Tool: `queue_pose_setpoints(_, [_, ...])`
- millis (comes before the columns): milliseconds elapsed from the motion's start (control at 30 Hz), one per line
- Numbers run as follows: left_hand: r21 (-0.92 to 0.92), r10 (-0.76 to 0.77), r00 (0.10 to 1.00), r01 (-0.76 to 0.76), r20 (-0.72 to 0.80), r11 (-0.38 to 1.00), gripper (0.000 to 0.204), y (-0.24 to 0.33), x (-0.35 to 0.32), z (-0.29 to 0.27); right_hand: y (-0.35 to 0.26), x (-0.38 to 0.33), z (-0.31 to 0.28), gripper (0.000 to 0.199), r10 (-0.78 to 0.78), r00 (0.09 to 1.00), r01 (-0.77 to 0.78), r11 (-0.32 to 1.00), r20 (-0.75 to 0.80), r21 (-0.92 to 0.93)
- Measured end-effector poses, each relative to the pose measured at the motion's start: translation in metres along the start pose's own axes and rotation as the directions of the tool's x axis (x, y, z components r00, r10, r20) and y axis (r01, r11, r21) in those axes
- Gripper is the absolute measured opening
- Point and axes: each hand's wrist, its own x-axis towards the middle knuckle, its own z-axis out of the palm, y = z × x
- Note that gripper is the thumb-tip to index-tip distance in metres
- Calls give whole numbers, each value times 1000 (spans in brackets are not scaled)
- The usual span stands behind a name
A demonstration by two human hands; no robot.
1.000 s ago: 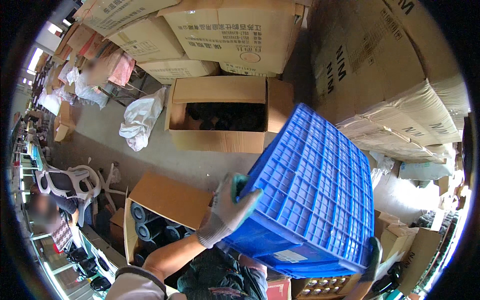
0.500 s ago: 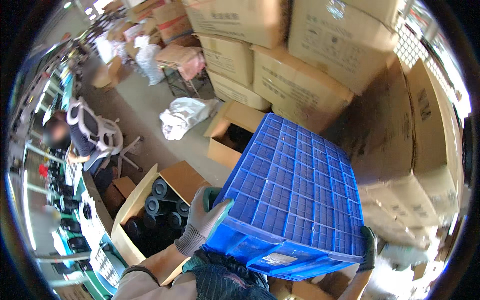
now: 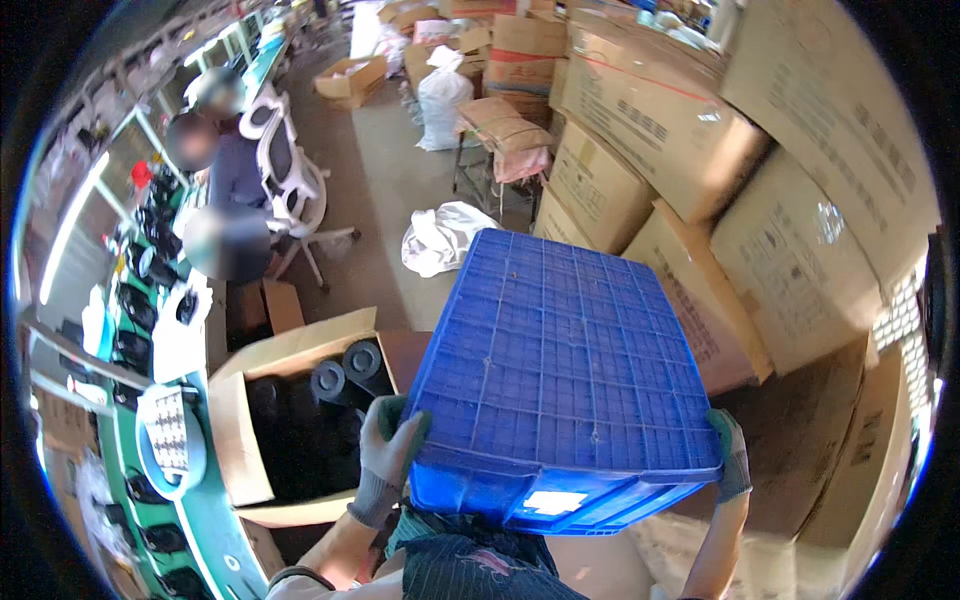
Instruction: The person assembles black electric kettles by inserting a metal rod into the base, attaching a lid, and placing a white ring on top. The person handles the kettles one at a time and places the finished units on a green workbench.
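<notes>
A large blue plastic crate is held in front of my body, its ribbed bottom face turned up and a white label on its near side. My left hand, in a grey glove with green fingers, grips the crate's near left edge. At the near right corner my right hand, gloved the same way, is closed on the edge. Some fingers of both hands are hidden behind the crate. Just left of it stands an open cardboard box with black cylindrical rolls inside.
Stacked cardboard cartons line the right side. On the left runs a green workbench with black parts and a light blue basket. People sit there by a white swivel chair. A white sack lies on the floor ahead.
My view has swung to the right, bringing more cartons and bench into sight. The crate stays in both hands and now sits more squarely in front of me.
</notes>
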Motion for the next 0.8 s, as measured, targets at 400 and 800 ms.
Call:
queue_pose_setpoints(400, [0,42,988,-42,-149,999,24,-1,-23,-22,-65,50,20,44,59,998,-62,991,-28,-115])
queue_pose_setpoints(800, [-163,-31,905,-43,-424,986,22,23,59,-6,-163,237,170,29,-28,953,86,980,301,-181])
